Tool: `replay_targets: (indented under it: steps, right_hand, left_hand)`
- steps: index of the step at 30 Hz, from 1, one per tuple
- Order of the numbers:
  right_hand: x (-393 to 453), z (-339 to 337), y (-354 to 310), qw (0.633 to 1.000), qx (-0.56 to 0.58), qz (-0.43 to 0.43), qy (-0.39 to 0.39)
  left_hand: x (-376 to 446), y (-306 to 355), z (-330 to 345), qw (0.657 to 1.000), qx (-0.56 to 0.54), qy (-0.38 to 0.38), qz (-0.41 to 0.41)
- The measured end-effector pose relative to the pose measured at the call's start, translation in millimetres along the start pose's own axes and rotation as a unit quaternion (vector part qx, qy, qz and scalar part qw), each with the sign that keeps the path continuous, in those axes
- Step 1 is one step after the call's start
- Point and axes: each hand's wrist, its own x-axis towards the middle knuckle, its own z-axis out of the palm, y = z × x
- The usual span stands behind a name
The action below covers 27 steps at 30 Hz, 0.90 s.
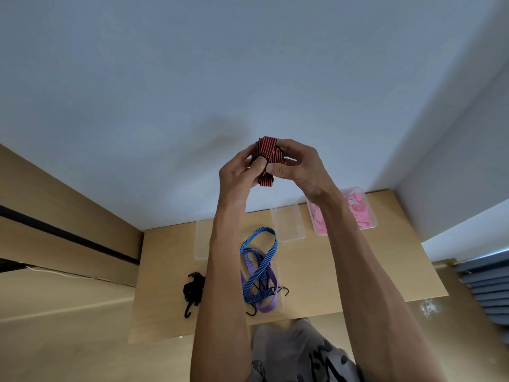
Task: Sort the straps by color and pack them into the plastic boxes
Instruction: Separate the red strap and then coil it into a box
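Red-striped strap [266, 157], folded into a bundle, sits pinched between your left hand [239, 172] and right hand [298, 166], raised above the wooden table [344, 271].

Straps and boxes spread on the table, one strap lifted above them.

Both hands, left hand [242, 172] and right hand [296, 166], meet at twelve o'clock, raised over the table [344, 266], with a folded strap [266, 158] between them. Behind, along the wall, three boxes stand in a row: the left box [201, 241] at eleven, the middle box [287, 221] at twelve, the right box [341, 208] at one with straps in it. Nearer, two straps [260, 268] lie crossed on a lid [279, 288]; a bundled strap [192, 292] lies at nine o'clock of them.
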Motion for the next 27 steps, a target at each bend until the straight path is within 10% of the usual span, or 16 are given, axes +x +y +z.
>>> replay_targets:
  steps: [27]
  right_hand:
    - [2, -27, 225, 0.869, -0.005, 0.369, 0.329]
  left_hand:
    - [18, -235, 38, 0.950, 0.130, 0.153, -0.240]
